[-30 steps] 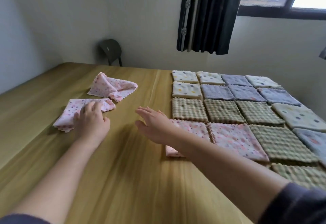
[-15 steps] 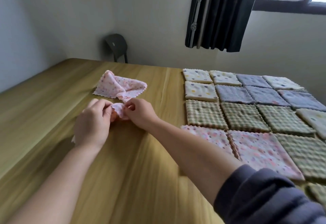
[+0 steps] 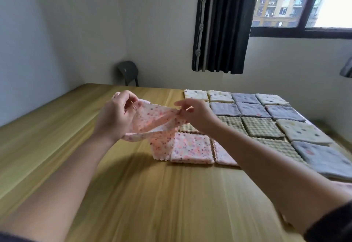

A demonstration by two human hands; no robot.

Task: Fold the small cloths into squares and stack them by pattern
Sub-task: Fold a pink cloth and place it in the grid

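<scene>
Pink cloth [image 3: 152, 125]: hanging in the air above the bench [image 3: 152, 194], stretching between both hands, its lower corner drooping just beside the pink stack [image 3: 191, 150].
Left hand [image 3: 116, 117]: fingers curling round the cloth's left edge and pinching it.
Right hand [image 3: 196, 116]: thumb and forefinger pinching the right corner.
Change: half a second ago the cloth was lying at bench level; it is now being lifted and pulled open.
Meaning: probably the cloth is being spread for its first fold; no fold is showing yet.
Folded squares [image 3: 261, 129]: lying in rows at the right, grouped by pattern.
</scene>
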